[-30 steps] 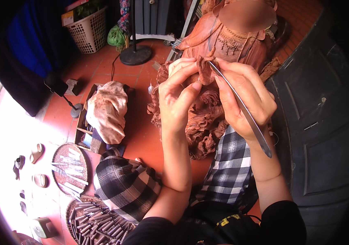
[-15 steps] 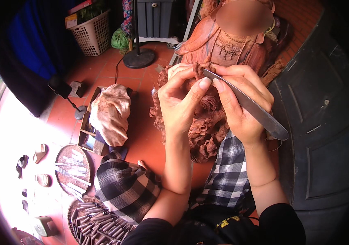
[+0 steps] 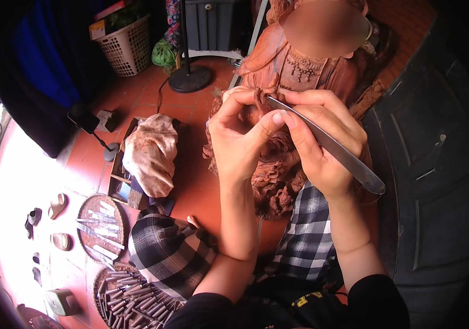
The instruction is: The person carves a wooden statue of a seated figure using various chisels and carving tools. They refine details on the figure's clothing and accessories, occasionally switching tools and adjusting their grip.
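Note:
My right hand (image 3: 330,175) is closed round a flat, dark metal carving blade (image 3: 344,156) with a rounded end. The blade slants up to the left, and its narrow tip touches a small curled part (image 3: 260,102) of a reddish-brown wood carving (image 3: 275,189). My left hand (image 3: 235,145) grips that part, index finger bent round it and thumb stretched toward the blade tip. Both thumbs meet just under the tip. Behind my hands rises a robed figure (image 3: 300,68) with carved beads on its chest; my fingers hide some of the carving.
At lower left, a round basket (image 3: 98,299) holds many handled tools; another (image 3: 82,230) holds metal blades. A stained cloth (image 3: 149,156) covers a box. Farther off stand a pole base (image 3: 190,81) and a plastic basket (image 3: 127,52). A dark panelled door (image 3: 437,192) lies right.
The view has shifted slightly. The blade tip and both hands sit a little lower against the carving, and the curled part shows at a slightly different angle. Both grips stay the same.

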A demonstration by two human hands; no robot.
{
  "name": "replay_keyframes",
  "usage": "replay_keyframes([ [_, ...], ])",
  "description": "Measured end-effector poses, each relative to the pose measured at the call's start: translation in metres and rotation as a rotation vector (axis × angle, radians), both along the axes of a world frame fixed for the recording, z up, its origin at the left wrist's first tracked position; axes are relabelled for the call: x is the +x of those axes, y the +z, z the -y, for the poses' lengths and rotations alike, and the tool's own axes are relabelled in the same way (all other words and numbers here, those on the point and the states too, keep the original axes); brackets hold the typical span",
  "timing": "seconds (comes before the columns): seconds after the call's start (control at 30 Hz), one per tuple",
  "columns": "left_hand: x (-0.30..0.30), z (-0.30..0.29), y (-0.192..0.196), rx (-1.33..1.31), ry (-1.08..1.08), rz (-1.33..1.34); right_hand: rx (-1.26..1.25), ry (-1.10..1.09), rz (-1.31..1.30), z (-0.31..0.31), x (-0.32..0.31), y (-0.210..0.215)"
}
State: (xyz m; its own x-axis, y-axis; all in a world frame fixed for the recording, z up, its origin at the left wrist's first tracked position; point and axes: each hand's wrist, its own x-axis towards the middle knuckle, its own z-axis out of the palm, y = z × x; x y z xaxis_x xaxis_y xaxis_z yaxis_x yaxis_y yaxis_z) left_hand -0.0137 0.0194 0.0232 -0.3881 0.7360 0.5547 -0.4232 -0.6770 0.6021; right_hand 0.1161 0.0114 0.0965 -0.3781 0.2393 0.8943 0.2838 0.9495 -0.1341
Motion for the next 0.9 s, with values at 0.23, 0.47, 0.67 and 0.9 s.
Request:
replay_keyframes([
  [0.23,-0.014,0.039,0.003,0.452,0.769,-0.566,-0.081,0.078,0.257,0.025,0.023,0.016],
  [0.47,-0.004,0.051,0.000,0.296,0.853,-0.559,0.129,0.321,0.252,0.049,-0.007,0.001],
  [0.67,0.020,0.047,-0.007,0.208,0.840,-0.230,0.196,0.476,0.402,0.055,-0.030,-0.028],
  [0.9,0.025,0.027,-0.003,0.151,0.902,-0.155,0.307,0.430,0.464,0.029,-0.032,-0.018],
])
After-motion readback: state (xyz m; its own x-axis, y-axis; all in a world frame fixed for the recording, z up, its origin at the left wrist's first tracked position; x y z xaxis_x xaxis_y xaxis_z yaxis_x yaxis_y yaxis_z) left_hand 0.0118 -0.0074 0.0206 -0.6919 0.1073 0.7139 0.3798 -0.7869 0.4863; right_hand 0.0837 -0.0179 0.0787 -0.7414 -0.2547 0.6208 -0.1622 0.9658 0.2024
